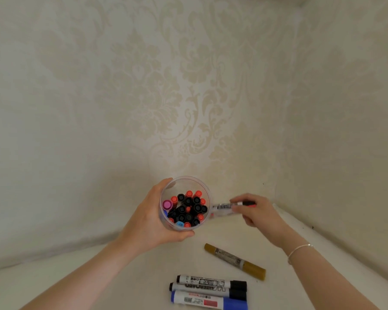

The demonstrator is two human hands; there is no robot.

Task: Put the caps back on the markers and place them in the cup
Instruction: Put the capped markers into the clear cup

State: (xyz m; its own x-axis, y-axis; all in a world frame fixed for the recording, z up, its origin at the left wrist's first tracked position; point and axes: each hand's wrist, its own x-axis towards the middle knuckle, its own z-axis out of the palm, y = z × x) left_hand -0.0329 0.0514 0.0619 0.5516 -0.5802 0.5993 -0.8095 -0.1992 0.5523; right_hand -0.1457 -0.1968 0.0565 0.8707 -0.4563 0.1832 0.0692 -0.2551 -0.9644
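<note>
Where the white table [126, 276] comes nearest the camera, three capped whiteboard markers lie side by side, touching: a blue marker [208, 301] closest, then two black markers [208, 287], their caps pointing right. Just beyond them to the right, apart from the group, an ochre marker [234, 261] lies at a slant, its cap toward the near right. Farther in, the left hand [148, 222] grips a clear plastic cup [205, 186] from its left side, thumb curled round the near wall and fingers wrapped round the far rim. The cup is packed with upright markers, their ends showing black, red, one pink and one light blue. Right of the cup, the right hand [255, 212] pinches a red marker [224, 206] between thumb and fingers, the barrel lying roughly level with one end at the cup's right wall. A thin silver bracelet [299, 250] circles the right wrist. Behind everything, cream damask wallpaper [188, 86] meets in a corner.
</note>
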